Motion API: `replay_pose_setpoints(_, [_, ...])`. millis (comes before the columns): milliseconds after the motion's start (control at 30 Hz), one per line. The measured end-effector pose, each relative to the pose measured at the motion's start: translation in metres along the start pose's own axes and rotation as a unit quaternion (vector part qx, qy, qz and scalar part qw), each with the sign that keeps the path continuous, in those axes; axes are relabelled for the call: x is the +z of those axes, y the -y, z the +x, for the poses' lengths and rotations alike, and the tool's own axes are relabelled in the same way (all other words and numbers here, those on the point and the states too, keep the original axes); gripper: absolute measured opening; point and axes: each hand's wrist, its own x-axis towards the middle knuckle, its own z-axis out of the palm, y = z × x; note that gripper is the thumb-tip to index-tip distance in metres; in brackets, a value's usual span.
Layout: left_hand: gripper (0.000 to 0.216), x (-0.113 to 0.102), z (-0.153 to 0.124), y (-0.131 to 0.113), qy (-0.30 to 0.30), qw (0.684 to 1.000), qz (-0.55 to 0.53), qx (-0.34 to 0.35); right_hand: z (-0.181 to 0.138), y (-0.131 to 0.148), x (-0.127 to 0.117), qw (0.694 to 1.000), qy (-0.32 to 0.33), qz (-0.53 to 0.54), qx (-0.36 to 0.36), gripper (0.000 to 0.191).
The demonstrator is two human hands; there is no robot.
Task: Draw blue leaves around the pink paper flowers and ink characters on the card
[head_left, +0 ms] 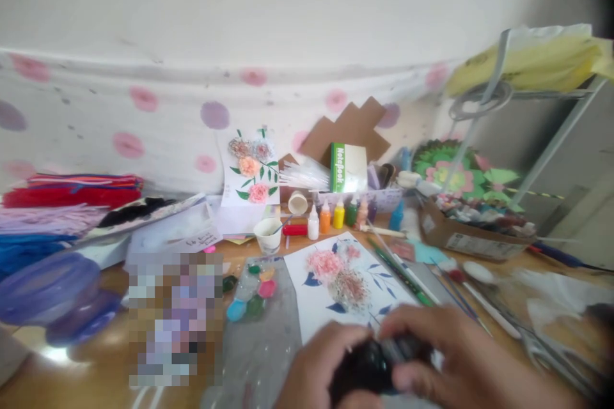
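Observation:
Low in the head view, my left hand (309, 367) wraps round a small, glossy black bottle-like object (361, 367). My right hand (444, 348) grips its right end, where a dark, ridged, cap-like part (405, 346) shows between the fingers. Motion blur hides its exact kind. Just beyond my hands lies a white sheet (307, 281) painted with pink and brown flowers and blue leaves. Left of the sheet is a grey palette (254, 345) with green, pink, blue and orange paint in its wells.
A paper cup (267, 234) with a brush in it stands behind the palette, beside several small paint bottles (325, 217). A flower picture (250, 166) leans at the back. Brushes (398, 271) and scissors (551, 351) lie rightward. A purple tape dispenser-like object (57, 297) stands left.

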Motion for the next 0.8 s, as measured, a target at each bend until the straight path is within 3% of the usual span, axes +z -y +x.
replay_pose_setpoints(33, [0.049,-0.004,0.002,-0.002,-0.035,0.999,-0.033,-0.005,0.010,-0.007,-0.012,0.999,0.030,0.013,0.032,0.024])
replay_pose_setpoints(100, [0.045,-0.009,0.006,-0.001,-0.104,0.991,-0.077,-0.036,0.036,-0.024,-0.039,0.994,0.016,0.016,0.104,0.026])
replay_pose_setpoints(167, [0.037,-0.011,0.009,0.002,-0.144,0.983,-0.096,-0.055,0.067,-0.045,-0.063,0.973,-0.061,-0.135,0.178,0.021])
replay_pose_setpoints(233, [0.031,-0.010,0.010,0.005,-0.157,0.982,-0.098,-0.039,0.100,-0.068,-0.078,0.949,-0.096,-0.213,0.210,0.021])
replay_pose_setpoints(333, [0.025,-0.008,0.009,0.005,-0.172,0.981,-0.088,-0.014,0.143,-0.100,-0.077,0.926,-0.088,-0.282,0.236,0.022])
replay_pose_setpoints(433, [0.019,-0.009,0.010,0.002,-0.202,0.975,-0.083,-0.032,0.170,-0.124,-0.061,0.917,-0.056,-0.308,0.248,0.027])
replay_pose_setpoints(633, [0.018,-0.023,0.020,0.007,-0.221,0.969,-0.070,-0.080,0.180,-0.138,-0.042,0.907,-0.048,-0.321,0.270,0.030])
replay_pose_setpoints(800, [0.012,-0.027,0.028,0.010,-0.246,0.944,-0.169,-0.138,0.141,-0.126,-0.040,0.908,-0.046,-0.293,0.295,0.031])
